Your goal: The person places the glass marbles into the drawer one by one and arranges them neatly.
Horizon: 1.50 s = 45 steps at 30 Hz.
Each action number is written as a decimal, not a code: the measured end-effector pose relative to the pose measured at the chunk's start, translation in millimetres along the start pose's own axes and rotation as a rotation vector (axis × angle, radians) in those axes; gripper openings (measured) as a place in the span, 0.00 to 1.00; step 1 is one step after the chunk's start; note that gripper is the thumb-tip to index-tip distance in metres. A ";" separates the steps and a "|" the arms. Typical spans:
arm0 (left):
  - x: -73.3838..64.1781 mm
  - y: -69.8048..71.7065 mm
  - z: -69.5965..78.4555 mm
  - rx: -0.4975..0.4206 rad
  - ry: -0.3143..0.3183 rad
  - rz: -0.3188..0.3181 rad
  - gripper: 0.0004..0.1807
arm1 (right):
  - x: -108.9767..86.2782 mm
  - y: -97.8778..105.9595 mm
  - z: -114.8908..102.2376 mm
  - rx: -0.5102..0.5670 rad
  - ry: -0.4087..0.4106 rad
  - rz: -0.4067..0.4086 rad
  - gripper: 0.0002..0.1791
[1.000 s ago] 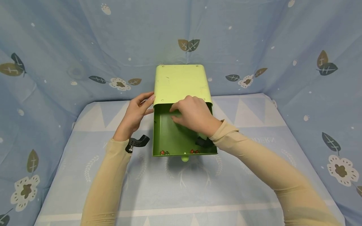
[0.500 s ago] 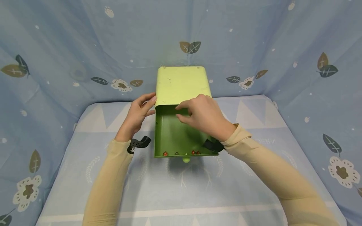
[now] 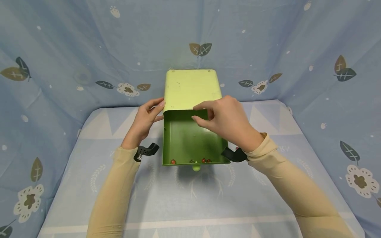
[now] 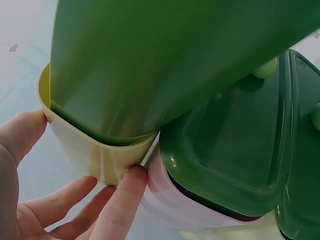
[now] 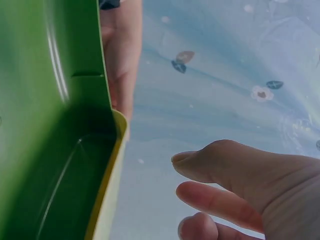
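Note:
A lime-yellow drawer unit (image 3: 191, 89) stands at the back middle, its top green drawer (image 3: 181, 145) pulled out toward me. Several small red and dark balls lie along the drawer's front wall, among them a red ball (image 3: 173, 161) at the left and a dark ball (image 3: 191, 161) near the knob (image 3: 196, 168). My left hand (image 3: 143, 120) touches the unit's left side with spread fingers and thumb, its fingertips (image 4: 134, 174) on the pale side wall. Over the drawer's right part hovers my right hand (image 3: 227, 119), thumb and index apart with nothing between them.
Below the pulled-out drawer, more drawers with dark green fronts (image 4: 235, 145) and round knobs show in the left wrist view. A patterned blue cloth (image 3: 166, 205) covers the table. Blue curtains (image 3: 98, 43) hang close behind and at both sides.
My right hand has moved right and slightly up, away from the drawer's middle. The dark ball has rolled right along the front wall. My left hand stays at the unit's side.

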<state>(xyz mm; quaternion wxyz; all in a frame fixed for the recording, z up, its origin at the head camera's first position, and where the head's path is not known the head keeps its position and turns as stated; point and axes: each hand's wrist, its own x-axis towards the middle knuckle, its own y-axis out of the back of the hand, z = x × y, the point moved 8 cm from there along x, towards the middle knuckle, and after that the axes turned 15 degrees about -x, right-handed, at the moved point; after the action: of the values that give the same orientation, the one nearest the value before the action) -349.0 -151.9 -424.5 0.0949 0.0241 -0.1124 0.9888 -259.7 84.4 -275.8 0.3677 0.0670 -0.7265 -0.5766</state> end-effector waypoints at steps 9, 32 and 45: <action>-0.4 0.1 0.9 -0.003 0.001 0.002 0.36 | -6.3 20.6 2.8 -0.002 -0.003 0.067 0.12; -0.2 -0.3 1.7 0.001 0.002 0.003 0.36 | -40.1 64.9 32.7 0.096 -0.086 0.230 0.11; -0.1 0.7 0.2 -0.013 0.002 0.008 0.35 | -55.1 63.1 40.7 0.083 -0.137 0.243 0.10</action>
<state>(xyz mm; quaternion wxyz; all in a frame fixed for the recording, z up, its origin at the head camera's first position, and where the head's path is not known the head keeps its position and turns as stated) -349.0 -152.6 -424.4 0.0913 0.0223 -0.1186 0.9885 -224.2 165.7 -247.6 0.3812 -0.0456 -0.7760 -0.5005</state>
